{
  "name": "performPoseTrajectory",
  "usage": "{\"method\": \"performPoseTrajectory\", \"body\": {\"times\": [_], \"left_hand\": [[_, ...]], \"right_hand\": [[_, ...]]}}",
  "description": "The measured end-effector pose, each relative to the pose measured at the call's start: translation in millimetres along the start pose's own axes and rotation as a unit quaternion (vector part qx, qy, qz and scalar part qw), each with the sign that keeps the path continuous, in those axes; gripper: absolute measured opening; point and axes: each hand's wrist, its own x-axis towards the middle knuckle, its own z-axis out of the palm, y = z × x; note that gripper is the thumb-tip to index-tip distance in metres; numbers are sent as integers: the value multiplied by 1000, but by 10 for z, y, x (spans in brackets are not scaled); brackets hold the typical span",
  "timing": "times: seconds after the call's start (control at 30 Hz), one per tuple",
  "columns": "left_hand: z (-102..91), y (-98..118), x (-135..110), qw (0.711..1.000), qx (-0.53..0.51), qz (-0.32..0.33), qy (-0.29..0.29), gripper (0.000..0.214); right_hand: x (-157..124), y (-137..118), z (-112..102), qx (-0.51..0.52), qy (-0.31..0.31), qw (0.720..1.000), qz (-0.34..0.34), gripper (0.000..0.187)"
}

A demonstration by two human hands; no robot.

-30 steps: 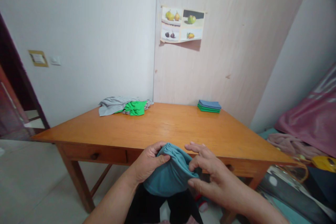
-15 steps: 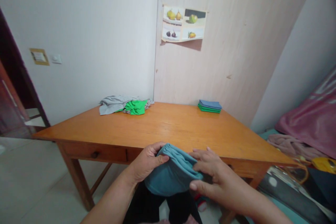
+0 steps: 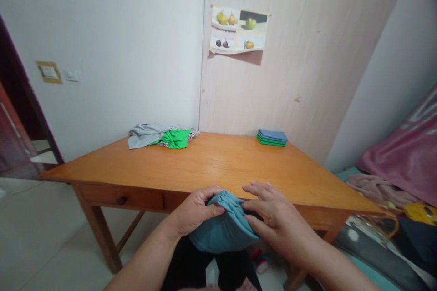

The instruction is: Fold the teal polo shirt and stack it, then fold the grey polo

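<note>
One teal cloth point(image 3: 221, 229), two hands, left hand point(image 3: 194, 211), right hand point(image 3: 276, 223), gripping it

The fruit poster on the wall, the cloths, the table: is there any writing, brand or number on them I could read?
None can be read.
Poster: only fruit pictures, no legible words.
Teal cloth in both hands: no label showing.
Folded stack and cloth pile: no print visible.
Wall plate: too small to read.
</note>
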Motion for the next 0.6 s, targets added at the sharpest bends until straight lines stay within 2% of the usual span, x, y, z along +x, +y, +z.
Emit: {"method": "performPoseTrajectory", "body": {"times": [0.13, 0.27, 0.37, 0.6], "left_hand": [[-6, -19, 11, 1000, 14, 7, 1, 32], [4, -16, 11, 1000, 26, 15, -3, 32], [10, -19, 3, 999, 37, 16, 1, 31], [-38, -73, -29, 999, 1, -5, 35, 26]], "right_hand": [[47, -71, 26, 32, -15, 999, 8, 21], [70, -100, 36, 29, -71, 997, -19, 23], [70, -93, 48, 27, -90, 996, -14, 24], [61, -13, 85, 80, -46, 996, 10, 14]]}}
